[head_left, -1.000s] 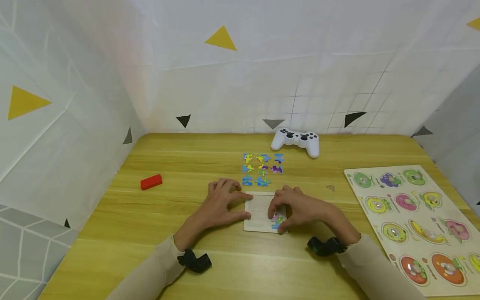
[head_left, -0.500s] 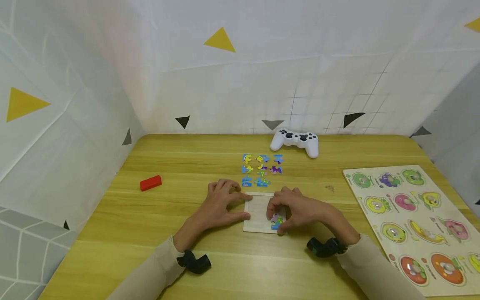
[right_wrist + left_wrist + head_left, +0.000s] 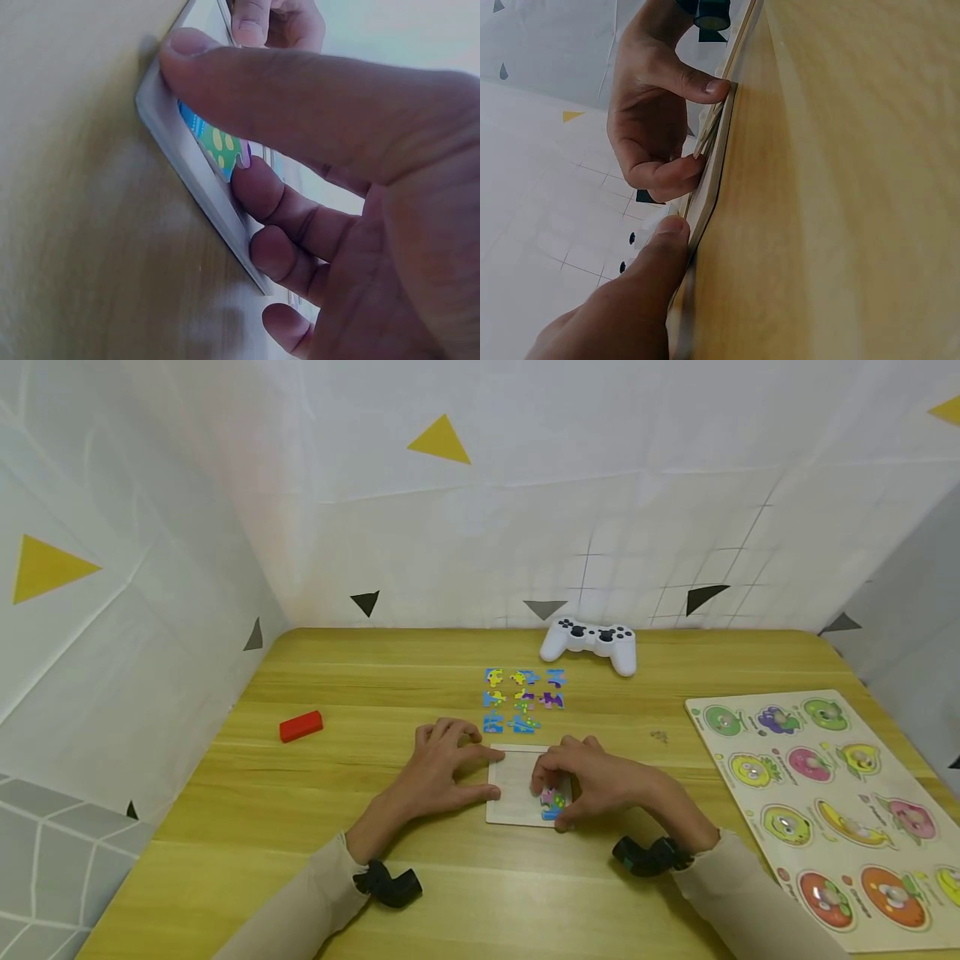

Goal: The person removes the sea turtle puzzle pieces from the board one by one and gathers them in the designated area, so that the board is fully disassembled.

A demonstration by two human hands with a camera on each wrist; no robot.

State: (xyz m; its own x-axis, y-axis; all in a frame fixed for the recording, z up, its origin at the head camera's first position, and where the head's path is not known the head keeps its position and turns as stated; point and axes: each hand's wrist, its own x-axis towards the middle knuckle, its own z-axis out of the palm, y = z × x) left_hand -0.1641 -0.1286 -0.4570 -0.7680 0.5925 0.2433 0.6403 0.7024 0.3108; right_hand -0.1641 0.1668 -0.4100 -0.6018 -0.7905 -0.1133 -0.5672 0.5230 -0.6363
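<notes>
A shallow pale puzzle tray lies on the table between the hands. My left hand rests at its left edge, thumb and index fingertip touching the rim; the thumb also shows in the left wrist view. My right hand is over the tray's right side. Its thumb is at the lower right corner and its bent fingers meet a jigsaw piece, coloured pink, green and blue. In the right wrist view the piece sits slightly tilted between thumb and fingertip. Part of it is hidden by the hand.
Several loose jigsaw pieces lie in rows beyond the tray. A white game controller is at the back. The red block lies left, and a fruit peg board covers the right side of the table.
Both hands stay nearly in place. The right fingers shift very slightly on the jigsaw piece, and its near edge looks a little more tilted. The camera view drifts slightly.
</notes>
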